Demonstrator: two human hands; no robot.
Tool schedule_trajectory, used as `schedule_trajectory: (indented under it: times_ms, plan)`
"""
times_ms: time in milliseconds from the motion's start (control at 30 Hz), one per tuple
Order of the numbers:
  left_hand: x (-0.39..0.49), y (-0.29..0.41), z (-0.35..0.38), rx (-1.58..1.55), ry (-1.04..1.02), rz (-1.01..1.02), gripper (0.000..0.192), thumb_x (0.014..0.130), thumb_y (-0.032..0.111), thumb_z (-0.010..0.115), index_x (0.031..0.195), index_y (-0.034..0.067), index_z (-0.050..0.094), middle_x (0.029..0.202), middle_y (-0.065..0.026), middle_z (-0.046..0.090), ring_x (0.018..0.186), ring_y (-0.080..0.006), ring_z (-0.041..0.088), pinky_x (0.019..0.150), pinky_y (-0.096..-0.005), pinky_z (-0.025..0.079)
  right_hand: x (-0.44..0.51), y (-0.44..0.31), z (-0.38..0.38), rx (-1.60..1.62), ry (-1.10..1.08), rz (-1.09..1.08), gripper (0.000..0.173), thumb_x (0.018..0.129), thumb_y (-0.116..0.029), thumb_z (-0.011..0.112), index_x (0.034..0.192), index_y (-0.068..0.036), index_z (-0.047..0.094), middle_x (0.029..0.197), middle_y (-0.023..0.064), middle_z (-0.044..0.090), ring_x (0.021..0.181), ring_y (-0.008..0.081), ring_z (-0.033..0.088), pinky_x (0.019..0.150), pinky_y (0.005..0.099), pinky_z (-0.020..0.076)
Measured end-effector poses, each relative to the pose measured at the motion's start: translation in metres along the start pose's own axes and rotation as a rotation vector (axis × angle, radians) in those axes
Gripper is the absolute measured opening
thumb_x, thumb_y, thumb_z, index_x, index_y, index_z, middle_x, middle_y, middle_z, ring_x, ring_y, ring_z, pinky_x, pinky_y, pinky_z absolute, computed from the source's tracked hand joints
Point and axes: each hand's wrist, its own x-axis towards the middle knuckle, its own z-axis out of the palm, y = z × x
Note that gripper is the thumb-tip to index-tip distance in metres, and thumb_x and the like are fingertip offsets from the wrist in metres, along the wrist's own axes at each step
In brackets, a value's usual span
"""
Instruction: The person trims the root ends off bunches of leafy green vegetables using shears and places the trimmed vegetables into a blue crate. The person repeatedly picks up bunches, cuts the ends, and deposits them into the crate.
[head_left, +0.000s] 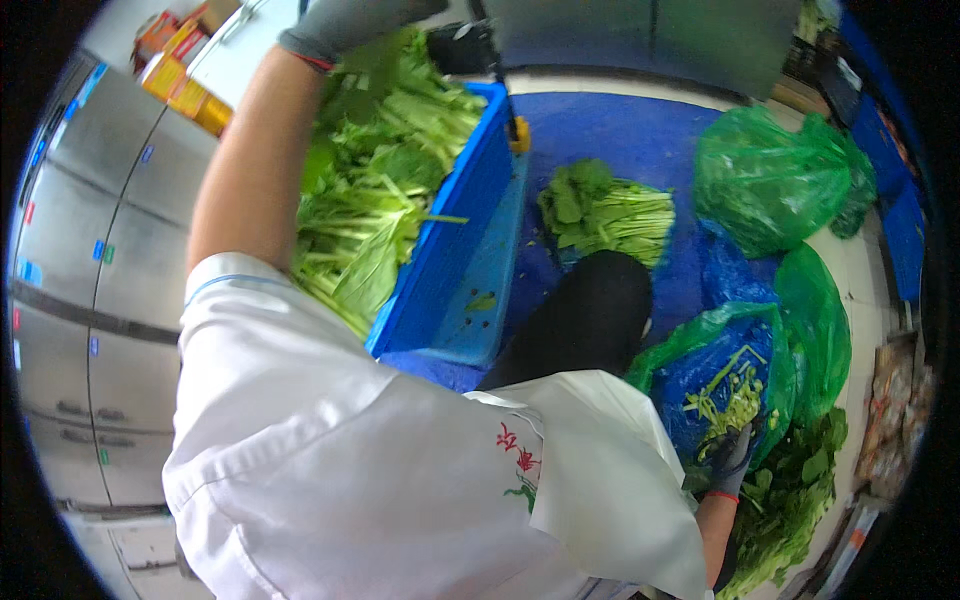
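Note:
My left hand (367, 24), in a grey glove with a red cuff edge, reaches over a blue plastic crate (450, 217) at the top of the view. Leafy greens with pale stalks (367, 240) fill the crate. Blurred leaves hang just under this hand; whether it grips them is unclear, as the frame edge cuts it. At the lower right, my gloved right hand (726, 457) is at an open green plastic bag (780, 367) with a blue inside. Cut stalk pieces (731, 401) lie there by its fingertips, which are partly hidden.
A bunch of greens (611, 210) lies on the blue floor sheet (622, 124) beyond my knee (600, 300). A full green bag (772, 180) sits at the upper right. More leafy greens (787, 510) lie at the lower right. Steel cabinets (112, 247) line the left.

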Motion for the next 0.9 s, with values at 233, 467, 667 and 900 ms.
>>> schedule_trajectory:
  times_ms: [233, 467, 667, 900]
  plan:
    - [-0.180, -0.090, -0.030, 0.473, -0.355, -0.137, 0.074, 0.069, 0.005, 0.078, 0.139, 0.012, 0.052, 0.115, -0.0178, 0.066, 0.105, -0.0345, 0.062, 0.087, -0.0423, 0.052, 0.019, -0.007, -0.002, -0.096, -0.017, 0.070, 0.067, 0.090, -0.066, 0.056, 0.119, -0.005, 0.053, 0.068, 0.0026, 0.052, 0.052, 0.0189, 0.048, 0.048, 0.0349, 0.0404]
    - [-0.355, -0.086, 0.056, 0.510, -0.713, -0.250, 0.102, 0.072, 0.046, 0.076, 0.155, 0.017, 0.024, 0.160, -0.0135, 0.024, 0.148, -0.0352, 0.021, 0.115, -0.0667, 0.012, 0.019, -0.005, -0.003, -0.024, 0.027, 0.042, 0.067, 0.090, -0.064, 0.058, 0.125, -0.007, 0.052, 0.067, 0.0011, 0.050, 0.052, 0.0165, 0.047, 0.047, 0.0339, 0.0378]
    - [-0.366, -0.079, 0.049, 0.522, -0.842, -0.271, 0.096, 0.075, 0.046, 0.073, 0.154, 0.016, 0.027, 0.161, -0.0130, 0.023, 0.149, -0.0353, 0.019, 0.115, -0.0665, 0.011, 0.016, -0.003, 0.002, 0.030, 0.000, 0.107, 0.073, 0.092, -0.065, 0.055, 0.134, -0.005, 0.052, 0.063, -0.0015, 0.040, 0.050, 0.0147, 0.034, 0.048, 0.0356, 0.0299]
    - [-0.298, -0.046, 0.027, 0.525, -0.881, -0.327, 0.080, 0.076, 0.051, 0.073, 0.144, 0.018, 0.047, 0.152, -0.0113, 0.041, 0.145, -0.0348, 0.029, 0.113, -0.0659, 0.018, -0.001, -0.009, 0.012, -0.098, -0.086, -0.060, 0.077, 0.093, -0.061, 0.055, 0.133, 0.004, 0.049, 0.074, 0.0041, 0.053, 0.061, 0.0160, 0.050, 0.056, 0.0342, 0.0430]
